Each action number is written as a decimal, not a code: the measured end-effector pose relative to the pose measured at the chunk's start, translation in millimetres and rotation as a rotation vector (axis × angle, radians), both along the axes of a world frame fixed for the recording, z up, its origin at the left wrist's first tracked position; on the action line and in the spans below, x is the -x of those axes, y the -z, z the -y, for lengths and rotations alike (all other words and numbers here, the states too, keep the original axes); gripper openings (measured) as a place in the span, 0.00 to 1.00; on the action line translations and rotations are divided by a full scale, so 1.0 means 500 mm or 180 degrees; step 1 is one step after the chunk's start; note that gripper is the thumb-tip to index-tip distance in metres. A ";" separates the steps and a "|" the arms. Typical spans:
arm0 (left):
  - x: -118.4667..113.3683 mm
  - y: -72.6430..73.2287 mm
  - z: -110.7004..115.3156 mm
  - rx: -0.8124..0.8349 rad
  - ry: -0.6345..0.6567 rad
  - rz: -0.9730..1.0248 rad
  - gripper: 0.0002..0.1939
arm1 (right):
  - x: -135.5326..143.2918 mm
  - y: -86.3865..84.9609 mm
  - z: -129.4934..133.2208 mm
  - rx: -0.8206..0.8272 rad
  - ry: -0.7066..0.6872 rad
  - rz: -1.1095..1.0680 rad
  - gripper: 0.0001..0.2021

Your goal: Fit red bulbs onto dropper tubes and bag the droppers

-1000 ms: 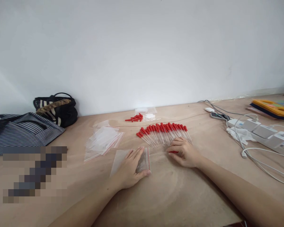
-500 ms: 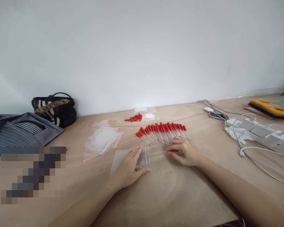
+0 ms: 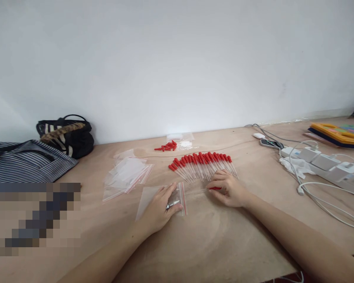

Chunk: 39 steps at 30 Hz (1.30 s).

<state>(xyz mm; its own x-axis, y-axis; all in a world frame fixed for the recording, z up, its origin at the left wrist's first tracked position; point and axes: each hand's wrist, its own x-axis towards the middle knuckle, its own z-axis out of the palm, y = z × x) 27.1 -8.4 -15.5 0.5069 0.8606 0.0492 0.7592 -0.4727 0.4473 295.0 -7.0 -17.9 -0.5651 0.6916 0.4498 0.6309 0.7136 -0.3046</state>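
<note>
My left hand (image 3: pixel 159 206) lies spread on a clear zip bag (image 3: pixel 143 196), its thumb and fingertips near the red-striped mouth on the right. Between the thumb and fingers of my right hand (image 3: pixel 228 189) is a dropper's red bulb (image 3: pixel 214 188). Its thin clear glass tube points left, the tip close to the bag's mouth; I cannot tell whether it is inside. Just beyond my right hand, several red-bulbed droppers (image 3: pixel 200 161) lie side by side in a fanned row. A pile of flat zip bags (image 3: pixel 126 173) rests left of the bag under my hand.
Loose red rubber bulbs (image 3: pixel 168 146) and clear tubes (image 3: pixel 186 144) lie near the wall. At the right are a power strip with white chargers (image 3: pixel 330 163), cables (image 3: pixel 321 184) and a yellow tray (image 3: pixel 336 133). A striped bag (image 3: pixel 32 163) and black bag (image 3: pixel 81 139) stand left.
My left thumb has drawn back a little from the bag's mouth, and the plastic there has wrinkled. My right hand keeps its hold on the dropper with hardly any movement.
</note>
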 end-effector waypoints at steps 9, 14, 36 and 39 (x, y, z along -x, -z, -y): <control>0.000 0.000 0.000 0.0001 -0.0046 0.0082 0.29 | 0.010 0.000 0.002 -0.0004 -0.0009 -0.0046 0.07; -0.003 -0.002 0.000 0.0068 -0.0072 0.0207 0.27 | 0.004 -0.002 0.001 -0.0027 0.0034 -0.0090 0.07; -0.006 0.007 -0.009 -0.0087 -0.0102 0.0371 0.19 | 0.009 -0.002 0.006 -0.0059 0.0024 -0.0035 0.07; -0.005 0.012 -0.011 -0.0139 -0.0093 0.0364 0.17 | 0.009 0.001 0.004 -0.0075 -0.0016 -0.0014 0.07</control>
<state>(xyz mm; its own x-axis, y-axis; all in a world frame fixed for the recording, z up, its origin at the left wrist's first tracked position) 29.9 -3.1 -21.3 0.4707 0.8707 0.1430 0.7181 -0.4721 0.5113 290.5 -9.0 -18.6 -0.5666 0.6778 0.4686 0.6258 0.7239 -0.2904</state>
